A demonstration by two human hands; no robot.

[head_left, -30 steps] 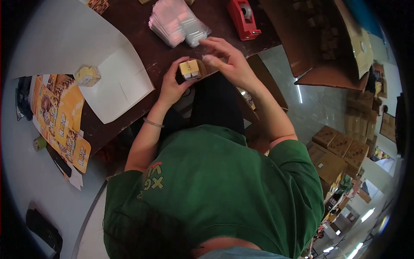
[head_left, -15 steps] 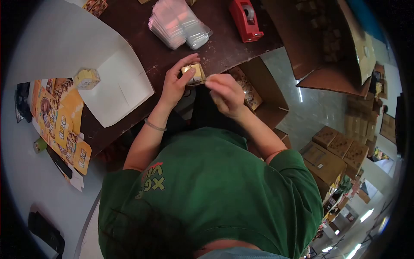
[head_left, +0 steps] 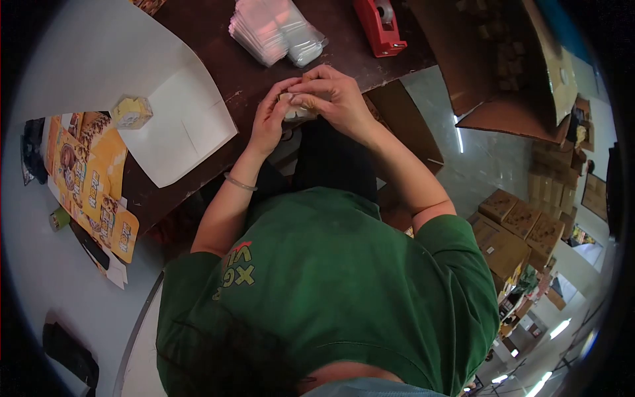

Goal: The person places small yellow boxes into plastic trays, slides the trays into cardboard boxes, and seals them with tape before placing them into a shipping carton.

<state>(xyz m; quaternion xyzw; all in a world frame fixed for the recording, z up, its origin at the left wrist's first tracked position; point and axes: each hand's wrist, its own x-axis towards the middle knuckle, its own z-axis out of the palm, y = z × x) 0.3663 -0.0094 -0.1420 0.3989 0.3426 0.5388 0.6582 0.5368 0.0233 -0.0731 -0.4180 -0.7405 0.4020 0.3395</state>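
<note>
Both hands meet at the near edge of the dark brown worktop [head_left: 344,46], closed around a small yellow box [head_left: 292,109]. Left hand [head_left: 270,119] cups it from the side, fingers curled tight on it. Right hand [head_left: 336,96] covers the top, fingers bent down over it and touching the left fingertips, so most of the box is hidden and only a pale sliver shows between them. Box held just over the worktop edge, above the person's lap. Thin bracelet [head_left: 238,183] on the left wrist. Stack of clear plastic bags [head_left: 274,30] just beyond the hands, red tape dispenser [head_left: 378,26] to the right of it. Second small yellow box [head_left: 131,111] sits on a white sheet [head_left: 178,129] well to the left. Flat printed orange cartons [head_left: 92,182] hang off the left edge. Open cardboard box [head_left: 516,66] on the right
</note>
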